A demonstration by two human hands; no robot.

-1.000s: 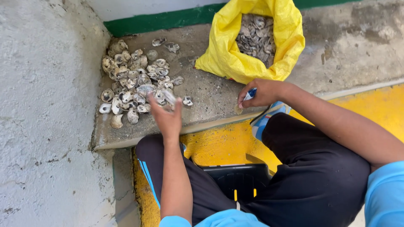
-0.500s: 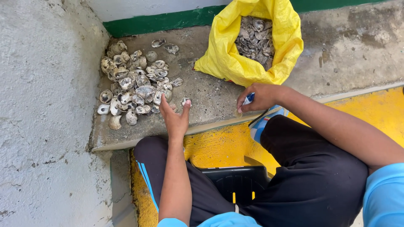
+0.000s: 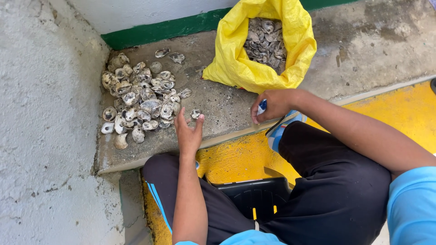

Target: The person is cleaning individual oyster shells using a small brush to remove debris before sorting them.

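L hand has drawn back from the oyster-shell pile to the concrete ledge's front edge, fingers spread and empty, one loose shell just beside them; R hand grips a blue-handled tool.

Outdoor shellfish-sorting spot, showing as a rough concrete ledge against a green-striped wall (yellow-painted floor below). Empty oyster shells are lying heaped there, more filling a yellow sack.
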